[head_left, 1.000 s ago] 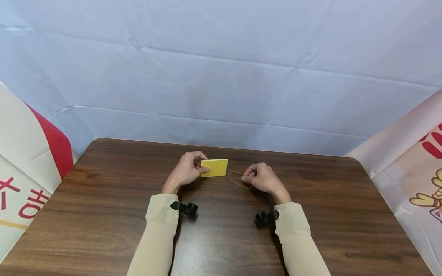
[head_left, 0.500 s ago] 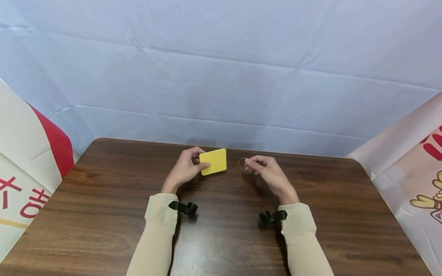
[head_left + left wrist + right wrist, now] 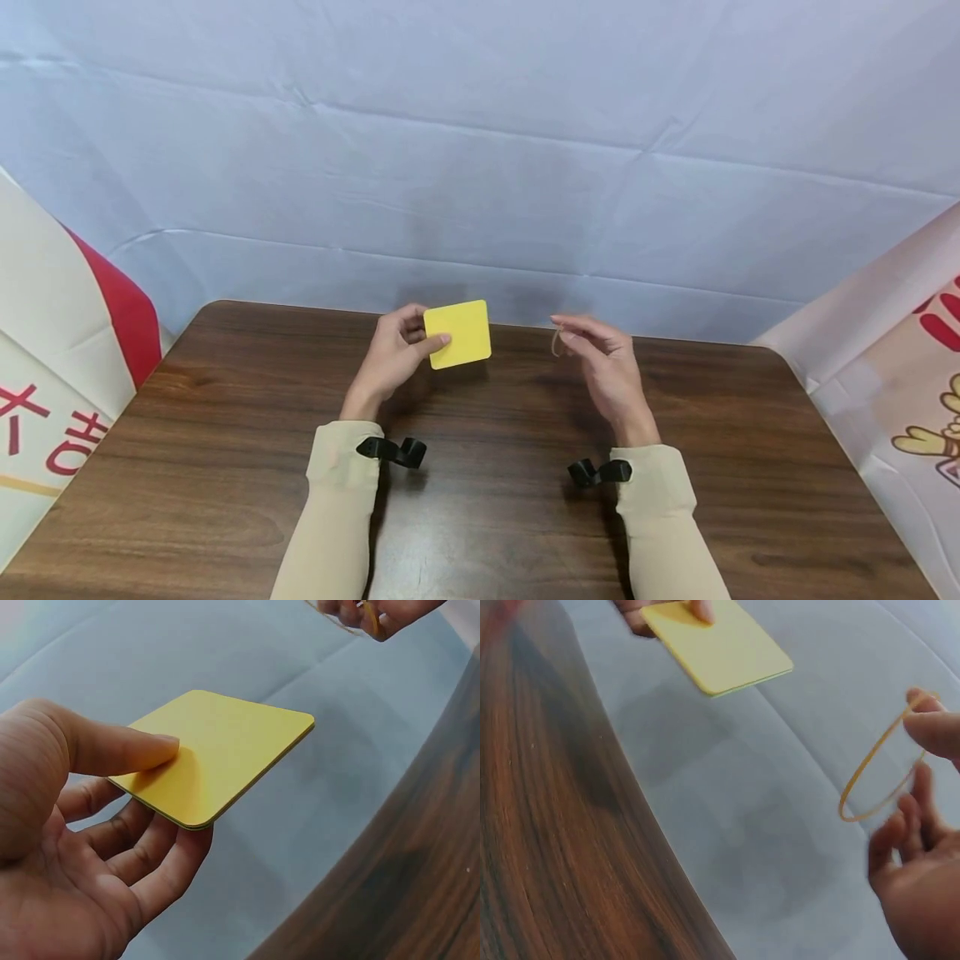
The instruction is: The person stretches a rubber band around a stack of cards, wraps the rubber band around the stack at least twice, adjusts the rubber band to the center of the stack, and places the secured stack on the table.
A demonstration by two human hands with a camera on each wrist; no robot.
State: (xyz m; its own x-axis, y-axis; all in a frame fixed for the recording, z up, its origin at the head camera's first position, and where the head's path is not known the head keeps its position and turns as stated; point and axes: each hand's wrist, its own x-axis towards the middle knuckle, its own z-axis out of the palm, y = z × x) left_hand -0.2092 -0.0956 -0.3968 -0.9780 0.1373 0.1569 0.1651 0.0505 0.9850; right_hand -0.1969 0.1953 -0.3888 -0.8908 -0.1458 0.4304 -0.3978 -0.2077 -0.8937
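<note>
My left hand (image 3: pixel 392 354) holds a thin stack of yellow square cards (image 3: pixel 461 335) with rounded corners, thumb on the front face and fingers behind. In the left wrist view the cards (image 3: pixel 232 746) show a layered edge, the thumb lying flat across the top one. To the right, my right hand (image 3: pixel 609 367) pinches a yellow-brown rubber band (image 3: pixel 866 769) between thumb and index finger. The band hangs as a loose loop from the fingertips, its other fingers curled below. A gap separates the band from the cards, and both hands are raised over the table's far edge.
Beneath the arms lies a dark brown wooden table (image 3: pixel 480 517) with rounded far corners. Behind it hangs a pale blue-grey cloth (image 3: pixel 480 167). Printed banners stand at the left (image 3: pixel 60 350) and right (image 3: pixel 892 375). Each sleeve cuff carries a black strap mount (image 3: pixel 393 451).
Both hands have risen and moved farther apart, the right one shifting right with the rubber band. The yellow cards have tilted up, showing more of their face.
</note>
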